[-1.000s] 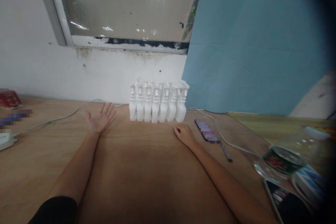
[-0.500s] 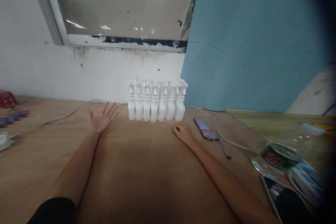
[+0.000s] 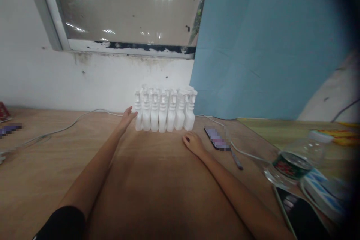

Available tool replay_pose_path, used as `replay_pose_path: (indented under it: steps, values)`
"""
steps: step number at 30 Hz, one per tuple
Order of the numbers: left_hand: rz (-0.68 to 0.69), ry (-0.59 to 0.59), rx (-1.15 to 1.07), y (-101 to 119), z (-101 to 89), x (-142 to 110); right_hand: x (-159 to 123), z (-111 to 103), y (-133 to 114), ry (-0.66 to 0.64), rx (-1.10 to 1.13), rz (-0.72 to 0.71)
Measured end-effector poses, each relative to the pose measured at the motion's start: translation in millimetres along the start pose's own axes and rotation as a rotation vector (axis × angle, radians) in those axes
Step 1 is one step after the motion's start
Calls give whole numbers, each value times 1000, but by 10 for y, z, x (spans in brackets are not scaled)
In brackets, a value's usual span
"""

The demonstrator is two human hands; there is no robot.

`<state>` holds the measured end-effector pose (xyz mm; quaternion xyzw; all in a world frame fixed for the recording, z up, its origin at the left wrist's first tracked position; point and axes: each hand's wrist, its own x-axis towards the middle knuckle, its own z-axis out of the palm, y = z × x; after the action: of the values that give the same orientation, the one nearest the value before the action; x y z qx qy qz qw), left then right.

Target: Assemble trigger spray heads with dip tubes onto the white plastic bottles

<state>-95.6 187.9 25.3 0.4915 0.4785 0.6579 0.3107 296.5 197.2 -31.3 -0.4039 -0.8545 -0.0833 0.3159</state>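
Note:
White spray bottles (image 3: 162, 114) with trigger heads stand upright, packed close in a block against the wall. My left hand (image 3: 128, 117) is at the left end of this block, fingers stretched out towards the wall and thumb at the leftmost bottle (image 3: 138, 118). Whether the thumb presses on that bottle I cannot tell. In front of the block's right end, my right hand (image 3: 194, 142) rests on the table with fingers curled into a loose fist. No object shows in it.
To the right lie a phone (image 3: 216, 138), a thin grey stick (image 3: 237, 160), a clear bottle with a green label (image 3: 294, 163), a power strip (image 3: 323, 191) and a dark-screened device (image 3: 300, 213). A white cable (image 3: 84, 116) runs along the wooden table's (image 3: 157, 187) back left.
My left hand has moved right, from lying palm up on the table to the left end of the spray bottles. My right hand stays in place; the view has shifted slightly.

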Motion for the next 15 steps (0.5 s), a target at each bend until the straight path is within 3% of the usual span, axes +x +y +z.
replay_pose_path:
  steps: [4, 8, 12, 15]
  values:
    - [27, 90, 116, -43, 204, 127, -11, 5, -3, 7, -5, -4]
    - [61, 125, 202, -74, 276, 82, -18, 8, -5, 18, -2, -8]
    - [108, 188, 275, 23, 200, -24, -17, -9, -21, 31, 25, -2]
    - [162, 288, 308, 281, 60, -52, 7, -61, -68, 59, 61, 17]
